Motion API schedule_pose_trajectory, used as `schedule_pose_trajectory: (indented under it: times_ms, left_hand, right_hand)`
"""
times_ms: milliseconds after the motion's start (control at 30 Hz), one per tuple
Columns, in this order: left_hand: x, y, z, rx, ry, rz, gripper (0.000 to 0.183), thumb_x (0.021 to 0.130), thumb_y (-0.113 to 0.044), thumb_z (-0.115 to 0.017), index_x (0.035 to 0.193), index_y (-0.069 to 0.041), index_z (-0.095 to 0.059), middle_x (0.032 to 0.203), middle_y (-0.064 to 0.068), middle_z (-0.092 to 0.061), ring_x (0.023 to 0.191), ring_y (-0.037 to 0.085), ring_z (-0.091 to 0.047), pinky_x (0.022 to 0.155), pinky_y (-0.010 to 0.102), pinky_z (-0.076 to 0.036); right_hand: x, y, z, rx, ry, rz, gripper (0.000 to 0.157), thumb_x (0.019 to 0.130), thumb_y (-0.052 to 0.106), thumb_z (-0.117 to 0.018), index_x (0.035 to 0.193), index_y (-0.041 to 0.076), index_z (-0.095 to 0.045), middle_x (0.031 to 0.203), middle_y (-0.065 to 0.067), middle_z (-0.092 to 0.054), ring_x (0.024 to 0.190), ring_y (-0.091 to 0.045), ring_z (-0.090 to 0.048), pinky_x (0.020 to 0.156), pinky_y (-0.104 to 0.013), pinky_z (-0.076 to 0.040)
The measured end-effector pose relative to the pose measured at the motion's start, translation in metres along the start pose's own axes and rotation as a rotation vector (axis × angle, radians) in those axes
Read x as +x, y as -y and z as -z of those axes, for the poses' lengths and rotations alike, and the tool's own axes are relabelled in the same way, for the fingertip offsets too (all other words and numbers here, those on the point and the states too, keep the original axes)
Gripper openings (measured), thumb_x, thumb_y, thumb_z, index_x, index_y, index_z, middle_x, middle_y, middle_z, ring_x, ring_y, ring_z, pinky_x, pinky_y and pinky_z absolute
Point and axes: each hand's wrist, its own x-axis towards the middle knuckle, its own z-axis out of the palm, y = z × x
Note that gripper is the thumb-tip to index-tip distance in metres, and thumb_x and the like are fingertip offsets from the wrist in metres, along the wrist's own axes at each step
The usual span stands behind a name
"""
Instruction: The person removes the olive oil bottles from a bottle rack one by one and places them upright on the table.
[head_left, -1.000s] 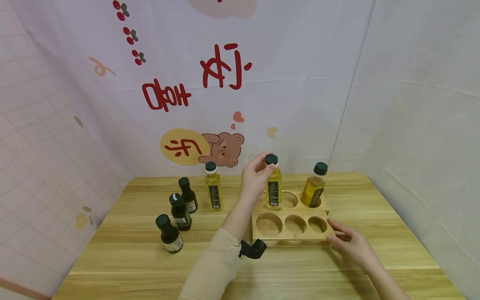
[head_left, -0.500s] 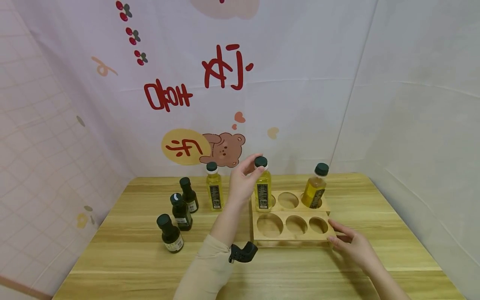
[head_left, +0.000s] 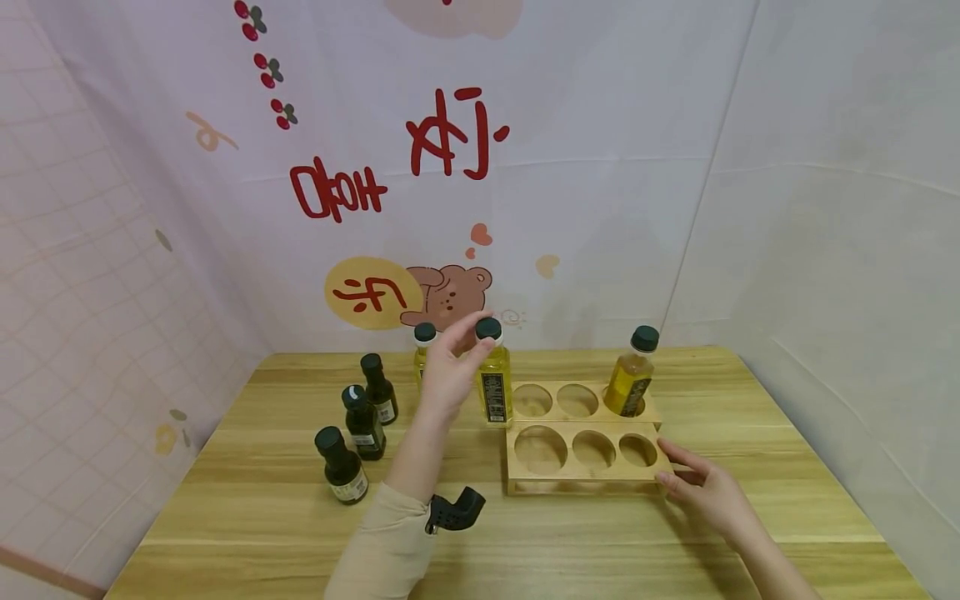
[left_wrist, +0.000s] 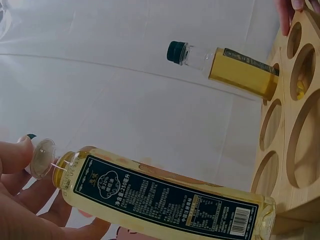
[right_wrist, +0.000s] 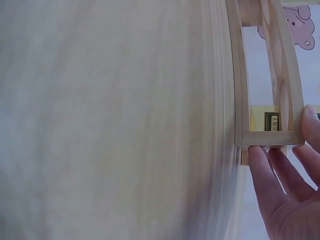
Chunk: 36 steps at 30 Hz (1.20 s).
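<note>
By its green cap and neck, my left hand [head_left: 452,367] pinches a square bottle of yellow oil [head_left: 495,398]. The bottle is upright, just left of the stepped wooden bottle rack [head_left: 585,481]; its dark label [left_wrist: 165,197] faces the left wrist camera. My right hand [head_left: 705,492] grips the rack's right end, the thumb at the upper edge and fingers against the side panel [right_wrist: 270,138]. Another oil bottle [head_left: 628,387] leans slightly in the rack's back right hole. Behind my left hand, a similar yellow bottle [head_left: 422,357] is partly hidden.
Three small dark green bottles stand on the left of the table, the front one [head_left: 345,475] nearest the camera. The rack's other holes, such as the large front left one [head_left: 540,450], hold nothing. A printed cloth [head_left: 600,208] hangs behind the table [head_left: 247,533].
My left hand has carried the oil bottle leftward, from over the rack's back row to beside its left end. The right hand has stayed at the rack's right end.
</note>
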Motion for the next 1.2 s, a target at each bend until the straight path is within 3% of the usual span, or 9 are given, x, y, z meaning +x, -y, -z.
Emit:
schedule_pose_trajectory:
  times_ms: [233,600,933,1200]
  left_hand:
    - [-0.004,0.001,0.016,0.028,-0.007,0.021,0.037,0.094,0.000,-0.065,0.130,-0.009,-0.066,0.117,0.010,-0.069,0.109,0.027,-0.062,0.090,0.040,-0.051]
    - [-0.010,0.010,0.041,0.064,0.014,0.048,0.037,0.096,-0.001,-0.063,0.132,-0.010,-0.064,0.123,0.014,-0.065,0.107,0.027,-0.059,0.088,0.035,-0.049]
    - [-0.016,0.019,0.059,0.137,-0.019,0.103,0.038,0.096,-0.002,-0.063,0.133,-0.012,-0.064,0.135,0.011,-0.057,0.118,0.027,-0.055,0.097,0.046,-0.046]
    - [-0.021,0.023,0.073,0.146,-0.035,0.138,0.040,0.097,-0.002,-0.062,0.136,-0.010,-0.061,0.135,0.016,-0.059,0.123,0.030,-0.054,0.102,0.051,-0.042]
  right_hand:
    - [0.000,0.000,0.000,0.001,-0.004,0.000,0.065,0.093,0.025,-0.072,0.148,0.004,-0.045,0.148,-0.029,-0.039,0.096,-0.003,-0.064,0.076,-0.032,-0.058]
    - [0.000,-0.002,0.000,-0.020,-0.010,-0.017,0.066,0.092,0.027,-0.073,0.148,0.005,-0.046,0.148,-0.028,-0.041,0.098,-0.010,-0.066,0.076,-0.032,-0.058]
    - [0.001,-0.001,0.001,-0.020,-0.003,0.025,0.064,0.093,0.025,-0.071,0.147,0.003,-0.046,0.146,-0.030,-0.041,0.097,-0.005,-0.065,0.077,-0.032,-0.058]
    - [0.001,-0.002,0.001,-0.045,-0.013,0.023,0.064,0.092,0.026,-0.072,0.147,0.004,-0.047,0.145,-0.030,-0.043,0.103,-0.020,-0.066,0.076,-0.031,-0.058]
